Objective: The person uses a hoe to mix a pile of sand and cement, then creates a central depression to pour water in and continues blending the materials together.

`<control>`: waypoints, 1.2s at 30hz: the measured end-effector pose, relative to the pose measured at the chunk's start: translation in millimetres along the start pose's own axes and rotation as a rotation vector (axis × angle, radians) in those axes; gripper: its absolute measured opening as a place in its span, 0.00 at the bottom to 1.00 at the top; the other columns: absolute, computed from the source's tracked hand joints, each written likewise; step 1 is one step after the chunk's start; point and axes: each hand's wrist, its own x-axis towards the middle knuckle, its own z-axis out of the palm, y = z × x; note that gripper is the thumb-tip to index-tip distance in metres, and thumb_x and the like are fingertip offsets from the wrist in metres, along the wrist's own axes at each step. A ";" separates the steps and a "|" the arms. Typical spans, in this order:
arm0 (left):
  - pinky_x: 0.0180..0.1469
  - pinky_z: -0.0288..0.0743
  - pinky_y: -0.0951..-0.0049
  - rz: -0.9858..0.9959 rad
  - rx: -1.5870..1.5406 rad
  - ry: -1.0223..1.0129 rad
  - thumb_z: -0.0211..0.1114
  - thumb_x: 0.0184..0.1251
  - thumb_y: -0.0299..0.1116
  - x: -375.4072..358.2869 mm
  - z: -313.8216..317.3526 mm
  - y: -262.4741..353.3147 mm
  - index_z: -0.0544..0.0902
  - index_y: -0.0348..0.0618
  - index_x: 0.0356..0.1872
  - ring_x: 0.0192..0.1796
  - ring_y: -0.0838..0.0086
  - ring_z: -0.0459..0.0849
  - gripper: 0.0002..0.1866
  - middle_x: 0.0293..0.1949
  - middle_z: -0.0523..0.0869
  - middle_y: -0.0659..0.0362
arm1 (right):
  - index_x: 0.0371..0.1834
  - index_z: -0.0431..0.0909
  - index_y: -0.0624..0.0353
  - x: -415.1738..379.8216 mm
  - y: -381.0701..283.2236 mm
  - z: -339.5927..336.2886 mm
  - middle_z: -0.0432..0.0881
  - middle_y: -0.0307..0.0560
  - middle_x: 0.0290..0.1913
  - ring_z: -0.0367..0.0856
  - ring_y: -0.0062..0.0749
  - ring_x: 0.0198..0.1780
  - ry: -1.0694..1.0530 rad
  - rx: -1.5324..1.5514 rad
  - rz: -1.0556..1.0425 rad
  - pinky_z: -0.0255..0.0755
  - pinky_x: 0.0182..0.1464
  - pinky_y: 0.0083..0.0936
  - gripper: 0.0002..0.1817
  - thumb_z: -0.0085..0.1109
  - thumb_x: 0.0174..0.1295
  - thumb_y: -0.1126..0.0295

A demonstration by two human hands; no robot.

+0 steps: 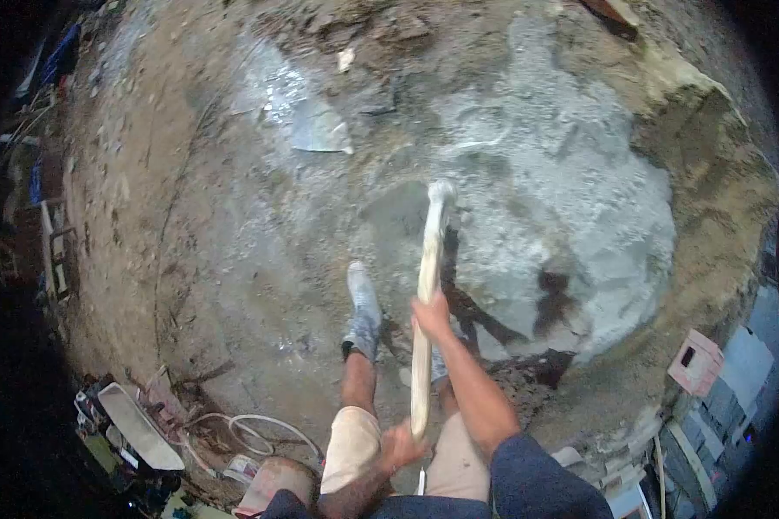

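Note:
A long pale wooden handle runs up the middle of the head view, away from my body. My right hand is wrapped round it near its middle. Lower down, my left hand closes round its near end, in front of my thighs. The far end of the tool is coated in grey-white material and lies over the edge of a grey powdery pile. Whether a blade is fixed there I cannot make out. Dark wet-looking patches lie right of the handle.
My booted foot stands left of the handle. Brown soil rises at the right, near a pink block. A pale sheet lies ahead. A bucket, a coiled hose and a long tray are lower left.

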 end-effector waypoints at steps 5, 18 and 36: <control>0.38 0.73 0.55 0.060 -0.036 -0.150 0.62 0.48 0.51 -12.1 8.0 47.0 0.75 0.47 0.48 0.37 0.52 0.81 0.27 0.33 0.82 0.43 | 0.48 0.59 0.67 -40.7 -2.9 -111.2 0.72 0.49 0.27 0.74 0.31 0.15 0.164 0.063 -0.166 0.69 0.13 0.28 0.22 0.55 0.50 0.82; 0.39 0.73 0.60 0.324 -0.262 0.001 0.62 0.44 0.44 187.5 -67.8 166.4 0.78 0.38 0.36 0.35 0.51 0.80 0.21 0.30 0.81 0.43 | 0.43 0.67 0.72 171.4 -142.8 -177.7 0.79 0.60 0.31 0.81 0.43 0.28 0.534 -0.532 -0.106 0.75 0.31 0.32 0.25 0.61 0.48 0.63; 0.37 0.72 0.60 0.517 -0.474 0.196 0.62 0.44 0.40 322.1 -122.0 227.9 0.77 0.37 0.37 0.34 0.53 0.80 0.20 0.28 0.80 0.43 | 0.55 0.55 0.64 233.6 -279.5 -165.6 0.73 0.70 0.46 0.73 0.62 0.48 0.722 -0.576 -0.559 0.68 0.51 0.42 0.31 0.56 0.50 0.65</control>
